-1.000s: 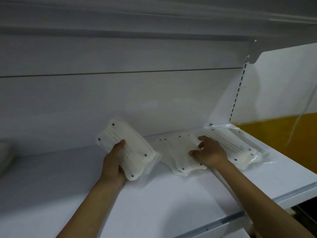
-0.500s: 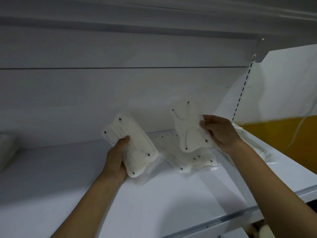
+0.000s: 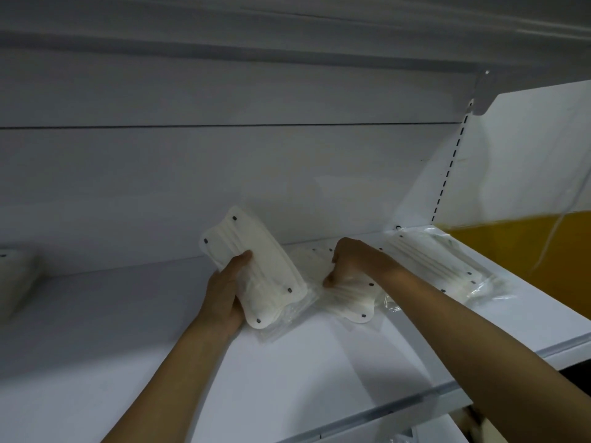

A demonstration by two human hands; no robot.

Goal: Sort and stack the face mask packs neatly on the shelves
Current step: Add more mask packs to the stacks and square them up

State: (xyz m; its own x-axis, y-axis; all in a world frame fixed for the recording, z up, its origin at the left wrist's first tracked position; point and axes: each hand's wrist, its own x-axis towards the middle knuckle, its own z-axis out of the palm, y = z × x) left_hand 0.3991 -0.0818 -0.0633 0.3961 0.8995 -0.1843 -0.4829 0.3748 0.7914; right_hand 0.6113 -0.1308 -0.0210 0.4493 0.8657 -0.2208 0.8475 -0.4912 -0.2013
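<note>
My left hand (image 3: 225,289) grips a clear pack of white face masks (image 3: 256,266), tilted up on its lower end on the white shelf (image 3: 128,330). Just right of it lies a loose pile of white masks (image 3: 351,298) on the shelf, and my right hand (image 3: 351,262) is down on that pile with its fingers curled into the masks. A third mask pack (image 3: 441,266) lies flat in its clear wrap at the shelf's right end, partly behind my right forearm.
The shelf's back panel (image 3: 224,174) rises right behind the packs. A slotted upright (image 3: 447,174) and white side panel (image 3: 527,148) close the right end, with a yellow surface (image 3: 527,257) beyond. Another white object (image 3: 12,276) sits at the far left edge.
My right hand had lifted a single mask up in front of the back panel; it has now come back down onto the loose pile. The left hand keeps holding its pack.
</note>
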